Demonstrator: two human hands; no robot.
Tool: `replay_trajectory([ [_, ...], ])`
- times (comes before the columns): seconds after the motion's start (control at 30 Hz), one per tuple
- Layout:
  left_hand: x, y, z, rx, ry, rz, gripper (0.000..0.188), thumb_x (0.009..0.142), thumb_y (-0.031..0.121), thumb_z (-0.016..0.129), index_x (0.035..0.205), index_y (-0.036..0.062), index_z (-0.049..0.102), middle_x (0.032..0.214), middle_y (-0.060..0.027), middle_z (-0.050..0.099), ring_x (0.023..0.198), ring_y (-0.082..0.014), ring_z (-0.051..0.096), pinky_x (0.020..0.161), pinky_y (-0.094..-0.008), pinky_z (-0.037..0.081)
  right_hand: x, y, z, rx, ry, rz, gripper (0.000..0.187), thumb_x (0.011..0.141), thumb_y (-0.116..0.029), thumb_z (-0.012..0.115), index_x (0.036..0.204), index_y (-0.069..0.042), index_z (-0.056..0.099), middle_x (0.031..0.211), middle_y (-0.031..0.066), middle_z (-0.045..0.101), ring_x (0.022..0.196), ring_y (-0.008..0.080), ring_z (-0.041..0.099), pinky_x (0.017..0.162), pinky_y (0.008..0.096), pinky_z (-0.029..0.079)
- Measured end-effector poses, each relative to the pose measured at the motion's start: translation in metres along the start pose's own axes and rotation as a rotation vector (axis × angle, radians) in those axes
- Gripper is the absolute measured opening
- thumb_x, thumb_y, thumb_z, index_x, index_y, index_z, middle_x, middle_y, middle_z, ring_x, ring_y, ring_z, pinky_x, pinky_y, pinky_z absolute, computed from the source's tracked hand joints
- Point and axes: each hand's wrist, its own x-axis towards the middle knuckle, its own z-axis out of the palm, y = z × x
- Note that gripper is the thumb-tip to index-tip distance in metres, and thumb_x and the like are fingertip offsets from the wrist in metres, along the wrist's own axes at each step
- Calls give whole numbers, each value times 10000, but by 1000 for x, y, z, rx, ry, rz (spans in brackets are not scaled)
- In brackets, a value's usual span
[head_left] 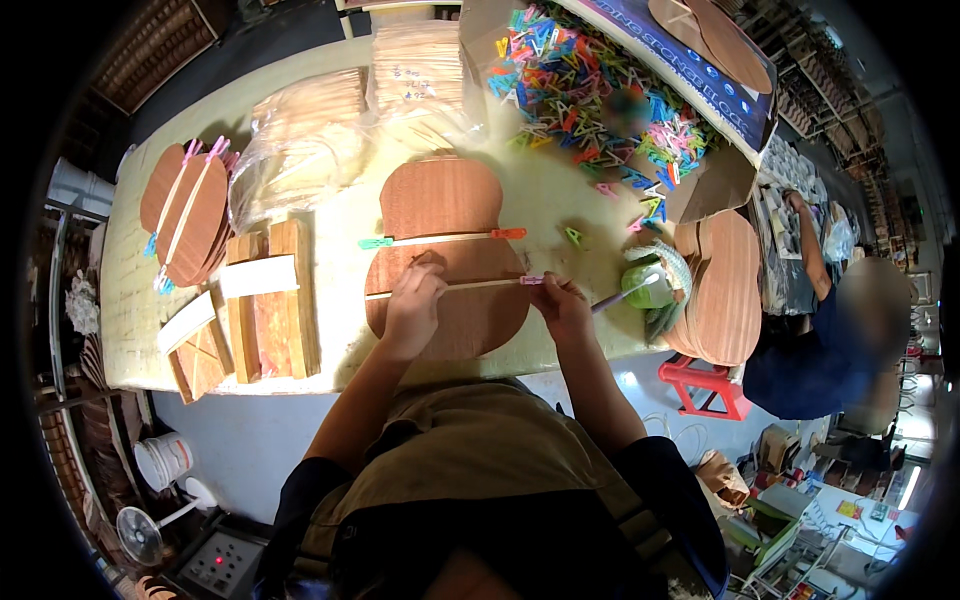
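Observation:
A brown guitar-shaped wooden plate (441,200) lies on the table in front of me. Across its waist runs a thin upper strip (445,239), with a green clothespin (376,243) at its left end and an orange clothespin (508,233) at its right. A lower wooden strip (480,287) crosses the wider half. My left hand (414,303) is closed over that strip, its fingers curled and pressed together; the fingertips partly hide it. At the strip's right end, my right hand (563,305) pinches a pink clothespin (531,280) at the plate's edge.
Many coloured clothespins (590,100) heap at the far right beside a cardboard box (715,190). Bagged wooden strips (415,70) lie at the back. Clipped plates (190,215) and wooden blocks (270,310) sit left. Right are a green-lidded container (648,287), stacked plates (722,290) and another person (825,350).

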Motion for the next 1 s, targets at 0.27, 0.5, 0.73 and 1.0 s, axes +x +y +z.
replay_trajectory([
  [0.27,-3,-6,0,-65,-12,-36,92,714,-42,574,766,30,548,956,-115,593,920,-305,571,787,-386,454,50,-29,-11,-1492,486,-796,334,793,-156,648,1066,-11,522,1065,163,546,893,339,585,764,426,480],
  [0.5,-3,-8,0,-46,61,9,44,739,-3,585,761,31,567,914,-106,599,923,-302,584,806,-380,470,103,-55,50,-1552,-22,-863,342,749,-16,595,1076,-100,539,1120,126,510,1012,350,524,796,432,471],
  [0.73,-4,-11,0,-16,67,19,67,739,2,626,782,10,574,917,-121,593,903,-307,586,829,-377,477,100,-23,142,-1731,-289,-1224,244,774,-110,642,1010,-111,584,1091,118,544,934,332,552,761,424,474],
  [1.0,-5,-19,2,-82,63,37,137,698,16,624,825,33,577,939,-105,579,949,-294,570,855,-364,464,115,6,177,-1742,-196,-887,344,746,-258,736,966,-31,601,869,151,626,819,308,610,741,403,492],
])
